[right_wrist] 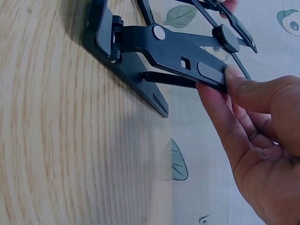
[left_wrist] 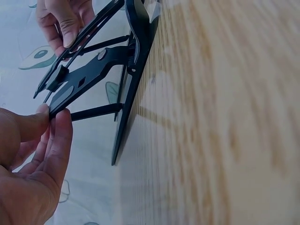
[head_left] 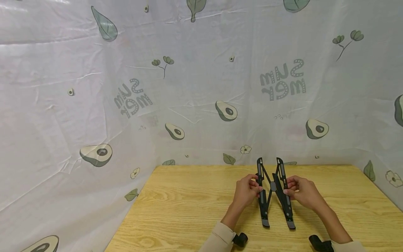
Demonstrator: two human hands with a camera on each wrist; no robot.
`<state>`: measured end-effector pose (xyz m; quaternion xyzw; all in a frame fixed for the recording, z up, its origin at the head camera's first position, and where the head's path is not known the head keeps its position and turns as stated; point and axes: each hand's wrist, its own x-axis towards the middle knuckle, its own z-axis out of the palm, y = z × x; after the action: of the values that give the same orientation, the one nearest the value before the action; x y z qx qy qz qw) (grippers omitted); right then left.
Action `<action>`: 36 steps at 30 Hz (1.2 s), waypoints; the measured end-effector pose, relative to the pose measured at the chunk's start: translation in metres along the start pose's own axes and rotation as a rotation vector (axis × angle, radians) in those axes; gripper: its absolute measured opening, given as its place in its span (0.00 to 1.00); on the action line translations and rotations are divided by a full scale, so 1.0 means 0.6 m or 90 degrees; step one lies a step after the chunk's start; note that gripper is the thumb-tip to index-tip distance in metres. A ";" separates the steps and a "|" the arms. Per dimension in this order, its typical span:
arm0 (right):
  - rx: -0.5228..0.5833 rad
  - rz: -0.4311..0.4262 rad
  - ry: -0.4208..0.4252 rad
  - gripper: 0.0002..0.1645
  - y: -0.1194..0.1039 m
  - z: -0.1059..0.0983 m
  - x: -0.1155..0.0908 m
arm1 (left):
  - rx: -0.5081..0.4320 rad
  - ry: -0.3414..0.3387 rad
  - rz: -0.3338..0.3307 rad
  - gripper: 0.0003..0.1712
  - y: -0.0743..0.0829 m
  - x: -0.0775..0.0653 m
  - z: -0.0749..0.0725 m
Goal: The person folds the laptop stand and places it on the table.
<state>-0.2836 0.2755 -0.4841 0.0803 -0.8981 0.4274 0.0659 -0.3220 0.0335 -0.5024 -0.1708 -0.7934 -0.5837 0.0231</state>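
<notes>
A black folding laptop stand [head_left: 273,186] stands on the wooden table, its two long side arms joined by crossed bars at a grey round hub. My left hand [head_left: 247,190] pinches the left arm between thumb and fingers, about midway along. On the other side my right hand [head_left: 302,190] pinches the right arm in the same way. In the left wrist view, the upper arms of the laptop stand [left_wrist: 89,70] are raised at an angle over the base bars, with struts between. The right wrist view shows the thumb of my right hand [right_wrist: 267,108] on the arm's grey pad.
The wooden table [head_left: 189,203] runs back to a pale plastic curtain [head_left: 195,87] printed with avocados and leaves. Black wrist cameras [head_left: 240,240] are strapped at both wrists, low over the table's near part.
</notes>
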 end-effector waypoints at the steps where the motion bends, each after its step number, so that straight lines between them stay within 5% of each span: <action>1: -0.001 0.000 0.001 0.22 0.000 0.000 0.000 | 0.001 0.000 0.002 0.22 0.000 0.000 0.000; 36: 0.011 0.005 -0.010 0.22 -0.007 0.012 0.000 | 0.016 0.000 0.012 0.21 0.006 -0.009 0.015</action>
<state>-0.2831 0.2673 -0.4852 0.0810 -0.8952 0.4345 0.0564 -0.3147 0.0416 -0.5034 -0.1780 -0.7991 -0.5734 0.0303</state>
